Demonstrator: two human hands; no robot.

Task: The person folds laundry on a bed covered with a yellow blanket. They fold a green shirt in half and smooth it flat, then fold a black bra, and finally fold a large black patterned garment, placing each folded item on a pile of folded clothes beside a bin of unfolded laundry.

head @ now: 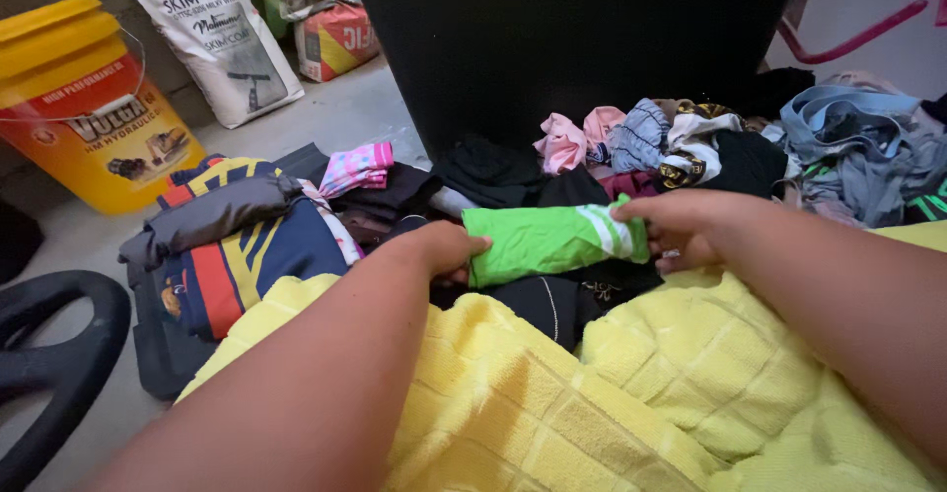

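At the far left, a yellow bucket is seen on the concrete floor, with a white sack propped just behind it and a black curved object lying at the lower edge. Beside these, a stack of folded clothes in navy, red and yellow is topped by a grey garment and a pink striped piece. The left hand is extended from the lower left, forearm laid across a yellow towel, its fingers curled closed around the left end of a green rolled garment. That roll is held level between both hands, above dark clothing and just beyond the towel. The right hand is reached in from the lower right, thumb pressed on top of the roll's white-striped end, the fingers bent beneath it. Behind the hands, a tall black bin is seen. To the right, a loose heap of unfolded clothes in pink, grey, black and blue is spread.
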